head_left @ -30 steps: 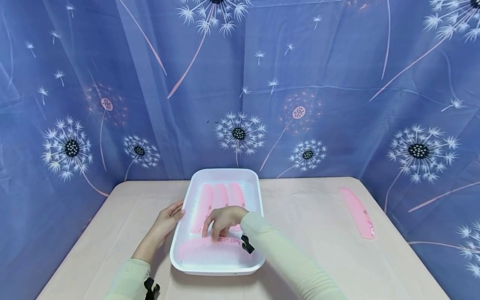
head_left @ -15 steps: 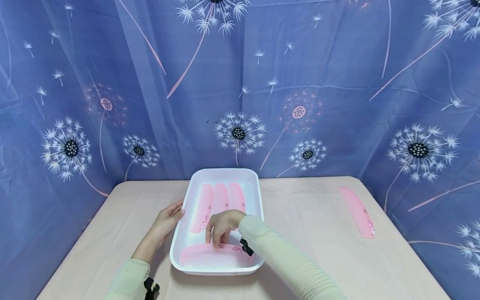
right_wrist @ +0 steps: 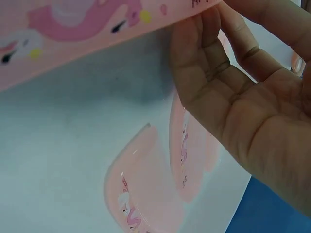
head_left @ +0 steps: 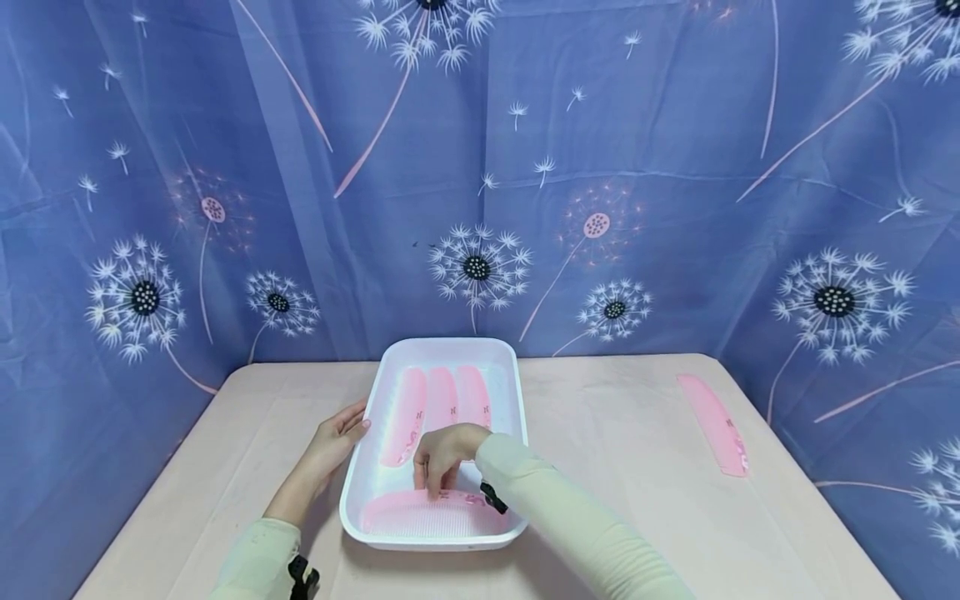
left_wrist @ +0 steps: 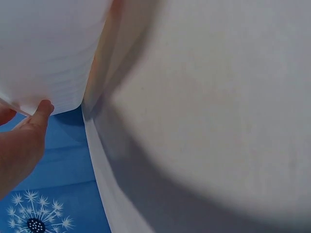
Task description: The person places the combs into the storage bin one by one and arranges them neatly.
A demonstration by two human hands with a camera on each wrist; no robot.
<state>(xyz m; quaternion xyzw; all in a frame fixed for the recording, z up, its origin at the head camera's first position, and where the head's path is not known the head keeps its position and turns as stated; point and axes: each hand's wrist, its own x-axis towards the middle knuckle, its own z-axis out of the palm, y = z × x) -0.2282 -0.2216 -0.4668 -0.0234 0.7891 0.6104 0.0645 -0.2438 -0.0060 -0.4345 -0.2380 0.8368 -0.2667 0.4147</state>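
Observation:
My right hand pinches the upper edge of a pink comb, which lies crosswise at the near end of a white tray, teeth toward me. In the right wrist view, my fingers meet the edge of this comb, printed with flamingos. Behind it, three more pink combs lie lengthwise side by side in the tray: a left comb, a middle comb and a right comb. My left hand holds the tray's left rim, with the thumb over it.
Another pink comb lies alone on the right of the cream-covered table. Behind and beside the table hangs a blue curtain with dandelion prints.
My right hand has moved the near comb slightly toward me, to the tray's near end. It is nearly still over the last half second. The left hand stays on the rim.

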